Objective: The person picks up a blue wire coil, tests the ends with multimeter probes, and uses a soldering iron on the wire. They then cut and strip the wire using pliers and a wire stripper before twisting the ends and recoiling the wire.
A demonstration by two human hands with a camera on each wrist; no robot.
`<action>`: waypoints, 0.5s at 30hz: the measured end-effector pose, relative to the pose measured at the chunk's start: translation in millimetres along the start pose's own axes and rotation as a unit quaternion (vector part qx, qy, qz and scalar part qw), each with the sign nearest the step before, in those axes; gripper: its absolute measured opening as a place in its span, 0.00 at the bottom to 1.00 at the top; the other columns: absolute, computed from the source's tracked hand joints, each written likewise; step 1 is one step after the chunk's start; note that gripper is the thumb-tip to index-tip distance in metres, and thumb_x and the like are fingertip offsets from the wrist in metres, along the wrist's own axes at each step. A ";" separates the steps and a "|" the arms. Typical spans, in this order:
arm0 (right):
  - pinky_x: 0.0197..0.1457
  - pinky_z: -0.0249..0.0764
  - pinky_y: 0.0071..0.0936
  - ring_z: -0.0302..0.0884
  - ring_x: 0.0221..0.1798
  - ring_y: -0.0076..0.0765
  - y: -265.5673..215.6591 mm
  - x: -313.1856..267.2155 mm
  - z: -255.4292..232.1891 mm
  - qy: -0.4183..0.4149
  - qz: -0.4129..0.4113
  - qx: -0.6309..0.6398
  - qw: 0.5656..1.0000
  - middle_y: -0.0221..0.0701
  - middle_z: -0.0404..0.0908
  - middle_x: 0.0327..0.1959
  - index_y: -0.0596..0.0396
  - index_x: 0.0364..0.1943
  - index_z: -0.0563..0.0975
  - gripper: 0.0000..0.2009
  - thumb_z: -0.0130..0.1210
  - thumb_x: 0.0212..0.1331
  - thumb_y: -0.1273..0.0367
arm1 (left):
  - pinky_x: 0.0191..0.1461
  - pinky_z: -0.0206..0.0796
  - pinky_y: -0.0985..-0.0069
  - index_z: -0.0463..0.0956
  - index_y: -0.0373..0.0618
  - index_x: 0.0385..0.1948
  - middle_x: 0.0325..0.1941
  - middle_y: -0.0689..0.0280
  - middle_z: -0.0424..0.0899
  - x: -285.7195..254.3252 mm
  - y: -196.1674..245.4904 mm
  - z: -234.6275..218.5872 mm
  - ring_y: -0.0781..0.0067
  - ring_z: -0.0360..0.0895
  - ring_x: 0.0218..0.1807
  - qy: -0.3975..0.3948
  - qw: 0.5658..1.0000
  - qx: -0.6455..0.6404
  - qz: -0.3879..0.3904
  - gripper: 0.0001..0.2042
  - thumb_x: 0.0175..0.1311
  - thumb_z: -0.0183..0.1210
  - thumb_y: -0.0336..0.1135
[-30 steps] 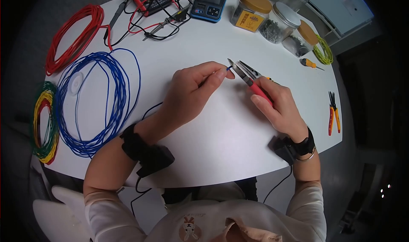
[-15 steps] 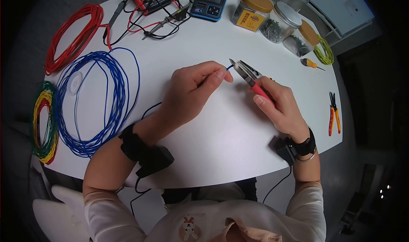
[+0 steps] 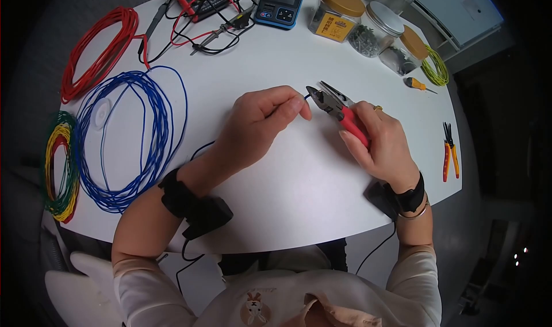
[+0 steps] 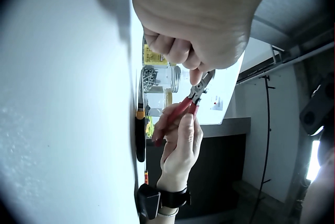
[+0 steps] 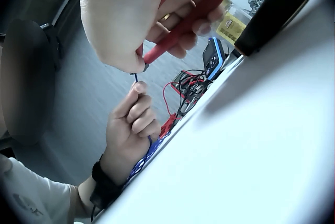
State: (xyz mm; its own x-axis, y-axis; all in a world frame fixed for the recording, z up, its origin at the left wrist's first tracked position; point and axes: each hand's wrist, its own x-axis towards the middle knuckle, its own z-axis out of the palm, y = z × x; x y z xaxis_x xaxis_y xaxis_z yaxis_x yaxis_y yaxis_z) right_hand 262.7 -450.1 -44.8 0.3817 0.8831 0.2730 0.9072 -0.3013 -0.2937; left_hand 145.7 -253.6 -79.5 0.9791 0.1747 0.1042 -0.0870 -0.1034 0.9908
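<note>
My left hand (image 3: 253, 125) pinches a thin blue wire (image 5: 136, 78) between thumb and forefinger, its short end sticking out past the fingertips. Curled round the red handles of a pair of diagonal cutters (image 3: 352, 127) is my right hand (image 3: 384, 146), which wears a ring. In the head view the cutters' head lies right at the wire's end, tilted up and left. The handles stand apart in the right wrist view. Behind the cutters, needle-nose pliers (image 3: 336, 91) lie on the table, partly hidden by the right hand; their black and orange handle (image 4: 140, 136) shows in the left wrist view.
At left lie coils of blue wire (image 3: 158, 148), red wire (image 3: 127, 31) and green-yellow wire (image 3: 70, 177). A multimeter (image 3: 201, 2), tangled leads and a blue-edged tester (image 3: 280, 5) stand behind. Jars (image 3: 333, 25), a screwdriver (image 3: 417, 84) and orange-handled pliers (image 3: 447, 160) are at right.
The cutters have turned in my right hand, so their head shows broader, and have shifted slightly down. A pale bit seen earlier at the wire's end no longer shows. My left hand barely moved.
</note>
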 end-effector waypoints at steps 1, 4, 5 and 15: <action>0.26 0.67 0.34 0.70 0.22 0.46 0.0 0.2 -0.4 0.009 -0.007 -0.015 1.000 0.39 0.71 0.21 0.58 0.34 0.71 0.14 0.57 0.52 0.61 | 0.19 0.39 0.88 0.75 0.41 0.31 0.13 0.81 0.57 0.0 0.7 -0.1 0.93 0.48 0.16 -0.001 1.000 -0.001 -0.003 0.13 0.69 0.44 0.37; 0.27 0.67 0.34 0.70 0.23 0.46 0.8 0.9 -1.7 0.011 0.003 -0.021 1.000 0.39 0.71 0.22 0.58 0.35 0.72 0.15 0.57 0.52 0.60 | 0.21 0.44 0.85 0.76 0.40 0.28 0.13 0.78 0.58 -0.6 6.0 0.6 0.89 0.51 0.18 0.011 1.000 -0.006 -0.015 0.12 0.67 0.46 0.36; 0.28 0.67 0.34 0.70 0.24 0.46 2.5 1.4 -0.3 0.003 0.005 0.008 1.000 0.39 0.72 0.22 0.58 0.35 0.72 0.16 0.57 0.52 0.60 | 0.23 0.46 0.84 0.76 0.40 0.27 0.13 0.77 0.59 -0.8 7.2 0.7 0.88 0.52 0.19 0.018 1.000 -0.008 -0.019 0.12 0.66 0.47 0.36; 0.32 0.69 0.33 0.72 0.28 0.45 8.1 4.0 4.9 -0.010 0.019 0.086 0.996 0.41 0.74 0.26 0.59 0.40 0.73 0.18 0.58 0.52 0.59 | 0.22 0.45 0.84 0.77 0.40 0.27 0.12 0.77 0.58 1.1 3.9 0.1 0.88 0.52 0.18 0.018 0.999 -0.004 -0.036 0.13 0.66 0.47 0.36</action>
State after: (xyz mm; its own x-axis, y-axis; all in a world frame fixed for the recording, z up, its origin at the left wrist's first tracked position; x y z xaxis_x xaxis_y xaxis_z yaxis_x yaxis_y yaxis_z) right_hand 270.7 -447.2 -50.6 0.4098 0.8800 0.2402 0.8479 -0.2703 -0.4561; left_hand 146.5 -253.9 -75.5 0.9756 0.2169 0.0350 -0.0177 -0.0811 0.9965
